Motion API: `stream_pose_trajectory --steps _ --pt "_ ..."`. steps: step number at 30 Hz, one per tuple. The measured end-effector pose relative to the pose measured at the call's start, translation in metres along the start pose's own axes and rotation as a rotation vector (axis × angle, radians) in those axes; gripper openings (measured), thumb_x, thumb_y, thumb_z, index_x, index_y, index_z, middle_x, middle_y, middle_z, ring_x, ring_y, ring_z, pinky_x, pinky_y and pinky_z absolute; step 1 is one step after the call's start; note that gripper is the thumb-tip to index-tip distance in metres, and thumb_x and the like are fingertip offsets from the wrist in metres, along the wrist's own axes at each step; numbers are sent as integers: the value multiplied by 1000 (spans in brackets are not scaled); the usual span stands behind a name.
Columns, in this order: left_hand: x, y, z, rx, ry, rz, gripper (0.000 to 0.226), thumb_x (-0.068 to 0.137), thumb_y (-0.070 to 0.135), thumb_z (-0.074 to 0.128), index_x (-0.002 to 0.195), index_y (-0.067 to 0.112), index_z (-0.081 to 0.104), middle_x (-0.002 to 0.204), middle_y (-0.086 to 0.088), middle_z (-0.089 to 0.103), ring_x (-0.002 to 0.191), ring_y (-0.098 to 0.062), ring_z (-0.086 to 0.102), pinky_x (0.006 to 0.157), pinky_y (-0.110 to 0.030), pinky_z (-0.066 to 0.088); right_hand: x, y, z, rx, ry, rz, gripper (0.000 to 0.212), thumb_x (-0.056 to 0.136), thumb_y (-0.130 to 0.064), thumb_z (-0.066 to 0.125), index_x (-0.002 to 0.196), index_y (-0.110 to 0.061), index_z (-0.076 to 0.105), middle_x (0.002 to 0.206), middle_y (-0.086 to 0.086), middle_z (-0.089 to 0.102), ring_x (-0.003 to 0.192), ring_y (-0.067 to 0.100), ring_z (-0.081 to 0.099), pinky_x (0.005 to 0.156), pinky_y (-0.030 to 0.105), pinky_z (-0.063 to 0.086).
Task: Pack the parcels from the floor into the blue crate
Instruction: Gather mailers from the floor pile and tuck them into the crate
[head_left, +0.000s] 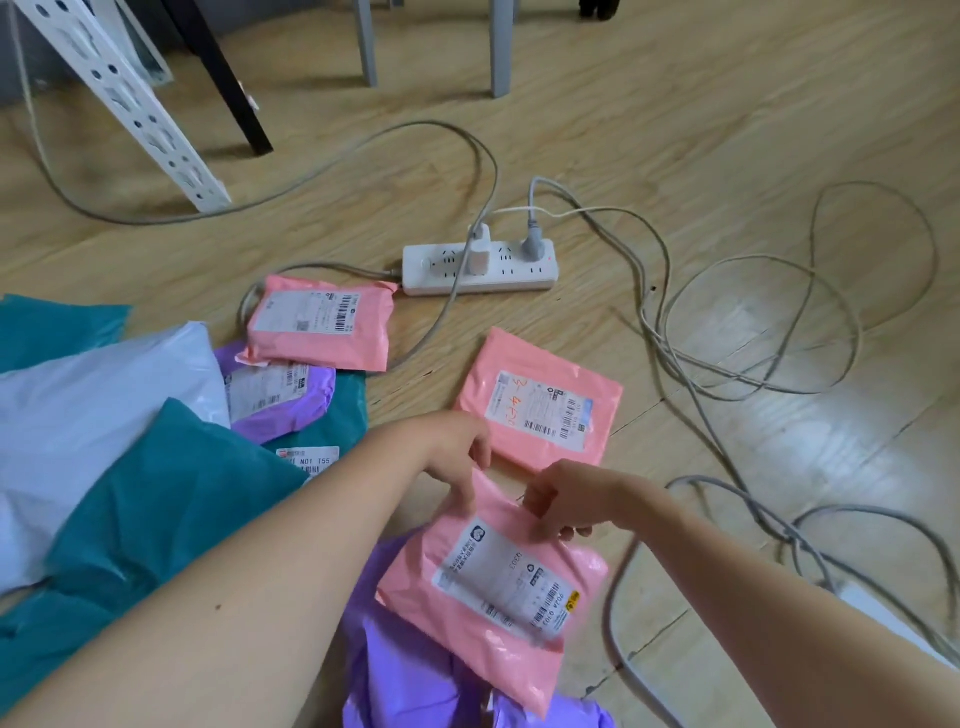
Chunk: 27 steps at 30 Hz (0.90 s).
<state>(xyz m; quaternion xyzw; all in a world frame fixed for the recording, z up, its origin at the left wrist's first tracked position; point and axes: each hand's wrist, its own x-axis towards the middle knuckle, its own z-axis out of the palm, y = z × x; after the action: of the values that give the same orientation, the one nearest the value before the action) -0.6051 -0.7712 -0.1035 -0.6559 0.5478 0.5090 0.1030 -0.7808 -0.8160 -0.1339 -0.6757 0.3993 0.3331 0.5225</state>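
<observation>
1. Parcel in my grip: the pink parcel (498, 587) is a soft, crinkled plastic mailer. Its face carries a white label with barcodes and a small yellow sticker. It sits tilted, well on my side of the power strip (480, 267).
2. My left hand (457, 457) pinches its upper left corner, fingers curled over the edge.
3. My right hand (561, 501) grips the top edge beside it, fingers curled onto the label side.
4. Beneath it, farther still from the power strip, lies a large purple parcel (410, 670); I cannot tell whether they touch.
5. A second pink parcel (540, 400), with orange handwriting on its label, lies flat between the power strip and my hands.
6. A third pink parcel (319, 325) lies just beside the power strip's left end, overlapping a small purple parcel (280, 400).
7. Teal parcels (156, 519) and a white parcel (93, 405) are heaped left of the power strip, nearer me.
8. Grey cables (753, 338) loop rightward from the power strip across the wooden floor (675, 130).
</observation>
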Motion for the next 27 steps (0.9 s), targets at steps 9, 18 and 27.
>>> stream_pose_trajectory --steps 9,18,27 --pt "-12 -26 -14 -204 -22 -123 24 72 24 80 77 18 58 73 6 58 64 -7 52 51 -18 41 14 -20 -46 226 479 -23 25 77 0 64 68 -23 60 67 1 60 53 11 53 34 13 38" --pt "-26 -79 -18 -1060 222 -287 28 79 10 72 106 9 64 104 -9 71 94 -20 66 79 -35 56 32 -3 -38 513 485 415 34 85 -11 50 52 -6 56 35 5 53 34 17 47 42 18 39" --pt "-19 -102 -14 -1314 430 -295 26 79 5 69 104 8 61 100 -11 70 88 -21 66 71 -31 55 43 -28 -32 -222 606 133 65 72 -46 73 128 -24 48 126 7 44 98 24 62 82 31 48"
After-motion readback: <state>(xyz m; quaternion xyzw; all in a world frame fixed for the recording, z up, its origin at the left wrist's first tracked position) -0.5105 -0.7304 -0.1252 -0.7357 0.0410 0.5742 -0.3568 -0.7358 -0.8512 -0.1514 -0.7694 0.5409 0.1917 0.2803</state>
